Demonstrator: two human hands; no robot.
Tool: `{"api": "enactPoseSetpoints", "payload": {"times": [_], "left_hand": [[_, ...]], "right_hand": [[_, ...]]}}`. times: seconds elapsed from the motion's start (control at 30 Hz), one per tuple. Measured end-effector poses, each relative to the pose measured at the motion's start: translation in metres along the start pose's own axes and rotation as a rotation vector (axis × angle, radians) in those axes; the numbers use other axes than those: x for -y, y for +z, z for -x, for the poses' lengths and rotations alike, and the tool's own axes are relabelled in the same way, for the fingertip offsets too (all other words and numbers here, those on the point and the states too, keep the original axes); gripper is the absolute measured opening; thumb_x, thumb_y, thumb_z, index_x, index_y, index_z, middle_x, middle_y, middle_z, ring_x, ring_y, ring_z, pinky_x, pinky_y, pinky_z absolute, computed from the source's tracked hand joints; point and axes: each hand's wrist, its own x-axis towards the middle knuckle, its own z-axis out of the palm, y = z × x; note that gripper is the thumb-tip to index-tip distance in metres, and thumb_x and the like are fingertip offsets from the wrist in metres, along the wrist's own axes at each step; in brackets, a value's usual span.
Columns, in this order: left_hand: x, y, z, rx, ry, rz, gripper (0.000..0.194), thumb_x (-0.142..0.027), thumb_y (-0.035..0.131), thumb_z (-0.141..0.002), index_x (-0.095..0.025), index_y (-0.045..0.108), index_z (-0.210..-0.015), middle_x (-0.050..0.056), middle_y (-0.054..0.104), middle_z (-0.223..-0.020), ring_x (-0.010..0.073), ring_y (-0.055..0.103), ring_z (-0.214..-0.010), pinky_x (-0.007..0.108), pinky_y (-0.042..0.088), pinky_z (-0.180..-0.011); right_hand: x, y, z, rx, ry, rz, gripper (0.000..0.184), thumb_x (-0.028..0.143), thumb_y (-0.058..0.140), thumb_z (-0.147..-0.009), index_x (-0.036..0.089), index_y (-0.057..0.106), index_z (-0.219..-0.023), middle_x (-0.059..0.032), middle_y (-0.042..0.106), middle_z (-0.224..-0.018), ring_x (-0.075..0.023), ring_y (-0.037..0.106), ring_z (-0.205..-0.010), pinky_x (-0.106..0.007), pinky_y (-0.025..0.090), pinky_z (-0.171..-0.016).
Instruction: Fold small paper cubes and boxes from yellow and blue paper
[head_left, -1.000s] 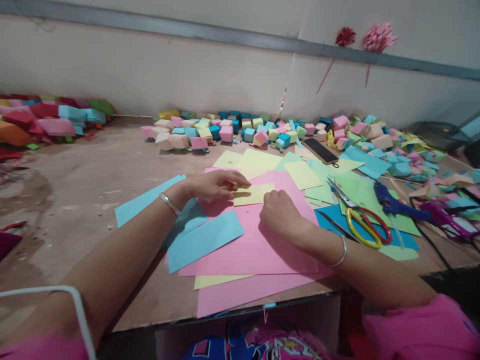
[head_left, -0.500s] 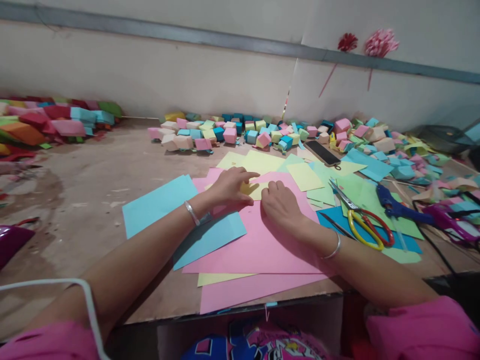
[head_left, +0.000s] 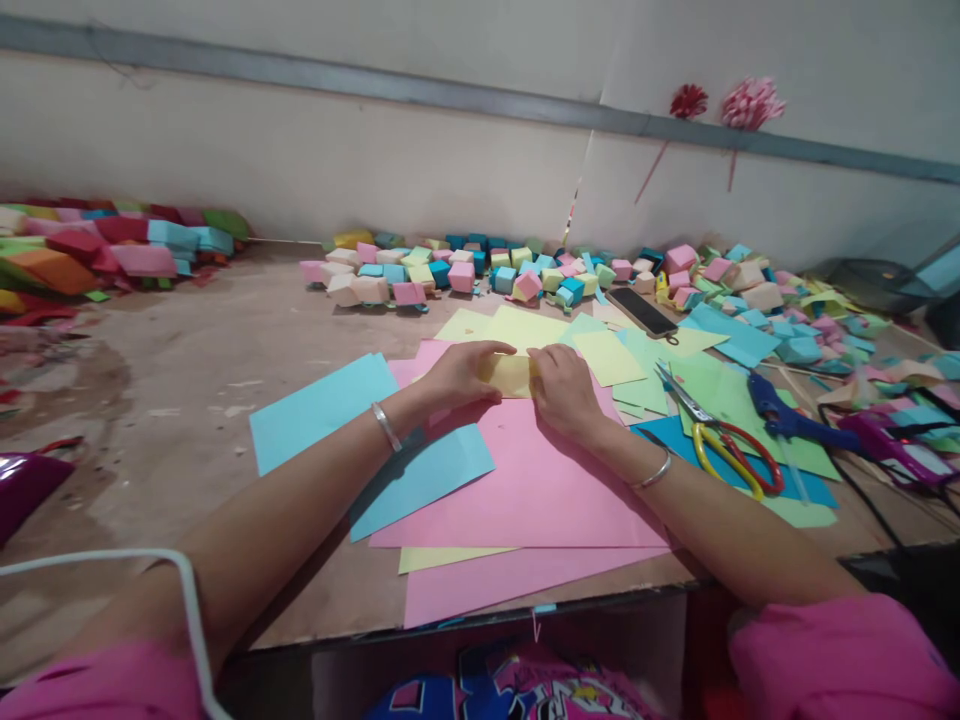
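A small yellow paper (head_left: 512, 374) lies folded on a large pink sheet (head_left: 525, 480) in the middle of the wooden table (head_left: 187, 350). My left hand (head_left: 461, 375) pinches its left end, fingers closed over the fold. Pressed together on the paper's right end are the fingers of my right hand (head_left: 564, 390). Both wrists wear silver bangles. Blue sheets (head_left: 322, 410) lie under my left forearm.
Small folded paper cubes (head_left: 465, 272) in several colours line the back of the table. A black phone (head_left: 641, 312), yellow and red scissors (head_left: 720, 440) and a blue glue gun (head_left: 787, 415) lie to the right. Stacked coloured paper shapes (head_left: 97, 245) sit far left.
Both hands slid away from me and closer together on the yellow paper, which is now folded smaller between them. The view shifted slightly.
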Motion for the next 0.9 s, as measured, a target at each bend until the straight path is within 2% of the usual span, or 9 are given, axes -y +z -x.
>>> {"api": "enactPoseSetpoints", "payload": {"times": [0.1, 0.17, 0.27, 0.37, 0.5, 0.63, 0.7, 0.8, 0.9], "left_hand": [[-0.002, 0.000, 0.000, -0.061, -0.040, 0.110, 0.052, -0.026, 0.076, -0.064, -0.021, 0.066, -0.115, 0.003, 0.068, -0.101, 0.0209, 0.062, -0.090, 0.032, 0.050, -0.079], [-0.004, -0.001, -0.001, -0.147, -0.071, 0.240, 0.048, -0.036, 0.075, -0.067, -0.019, 0.068, -0.112, 0.003, 0.068, -0.090, 0.0198, 0.062, -0.084, 0.031, 0.049, -0.074], [-0.004, -0.004, -0.003, -0.279, -0.167, 0.610, 0.050, -0.056, 0.067, -0.075, -0.016, 0.070, -0.104, 0.008, 0.069, -0.089, 0.0215, 0.063, -0.089, 0.032, 0.050, -0.078], [-0.003, -0.009, -0.005, -0.215, -0.322, 0.951, 0.058, -0.066, 0.060, -0.076, -0.015, 0.068, -0.103, 0.012, 0.069, -0.099, 0.0241, 0.065, -0.095, 0.035, 0.050, -0.081], [-0.005, -0.011, -0.003, -0.023, -0.341, 0.975, 0.057, -0.047, 0.079, -0.067, -0.018, 0.065, -0.114, 0.010, 0.069, -0.108, 0.0231, 0.065, -0.093, 0.031, 0.050, -0.076], [-0.007, -0.006, -0.001, 0.051, -0.267, 0.909, 0.044, -0.025, 0.079, -0.062, -0.015, 0.070, -0.104, 0.007, 0.071, -0.092, 0.0182, 0.065, -0.074, 0.025, 0.048, -0.062], [-0.006, -0.003, -0.002, 0.010, -0.285, 0.905, 0.038, -0.019, 0.072, -0.061, -0.013, 0.071, -0.099, 0.006, 0.071, -0.084, 0.0170, 0.063, -0.066, 0.024, 0.046, -0.055], [-0.005, -0.001, -0.005, -0.138, -0.350, 0.909, 0.038, -0.013, 0.063, -0.058, -0.012, 0.070, -0.095, 0.006, 0.070, -0.078, 0.0181, 0.064, -0.063, 0.025, 0.047, -0.052], [-0.005, 0.000, -0.007, -0.236, -0.364, 0.895, 0.039, -0.011, 0.059, -0.058, -0.012, 0.068, -0.096, 0.005, 0.069, -0.075, 0.0180, 0.064, -0.062, 0.024, 0.048, -0.051]], "right_hand": [[-0.001, -0.003, -0.001, -0.081, 0.024, -0.044, 0.020, 0.018, 0.046, -0.090, 0.016, 0.062, -0.102, -0.0102, 0.064, -0.098, -0.0245, 0.052, -0.095, -0.035, 0.036, -0.080], [-0.003, -0.003, -0.002, -0.146, 0.022, -0.078, 0.016, 0.016, 0.046, -0.090, 0.018, 0.062, -0.090, -0.0082, 0.065, -0.090, -0.0233, 0.053, -0.090, -0.035, 0.035, -0.077], [-0.008, 0.000, -0.003, -0.256, 0.011, -0.135, 0.016, 0.013, 0.047, -0.089, 0.019, 0.061, -0.085, -0.0067, 0.068, -0.086, -0.0223, 0.057, -0.087, -0.035, 0.037, -0.076], [-0.011, 0.002, -0.004, -0.376, -0.055, -0.219, 0.016, 0.014, 0.048, -0.090, 0.021, 0.061, -0.085, -0.0060, 0.071, -0.092, -0.0208, 0.062, -0.094, -0.035, 0.040, -0.083], [-0.008, -0.003, -0.004, -0.548, -0.188, -0.308, 0.019, 0.017, 0.046, -0.093, 0.021, 0.061, -0.081, -0.0079, 0.068, -0.118, -0.0206, 0.057, -0.117, -0.037, 0.043, -0.094], [-0.007, -0.007, -0.005, -0.604, -0.222, -0.251, 0.024, 0.019, 0.047, -0.092, 0.022, 0.063, -0.074, -0.0064, 0.060, -0.133, -0.0221, 0.051, -0.125, -0.041, 0.043, -0.097], [-0.008, -0.004, -0.005, -0.586, -0.191, -0.187, 0.026, 0.015, 0.048, -0.089, 0.022, 0.065, -0.070, -0.0057, 0.059, -0.134, -0.0231, 0.051, -0.125, -0.042, 0.042, -0.097], [-0.010, 0.003, -0.006, -0.522, -0.159, -0.065, 0.027, 0.012, 0.049, -0.088, 0.021, 0.067, -0.070, -0.0068, 0.059, -0.134, -0.0248, 0.049, -0.125, -0.043, 0.039, -0.096], [-0.009, 0.005, -0.005, -0.474, -0.214, 0.071, 0.023, 0.012, 0.050, -0.090, 0.021, 0.068, -0.081, -0.0081, 0.058, -0.136, -0.0251, 0.047, -0.127, -0.042, 0.036, -0.094]]}}
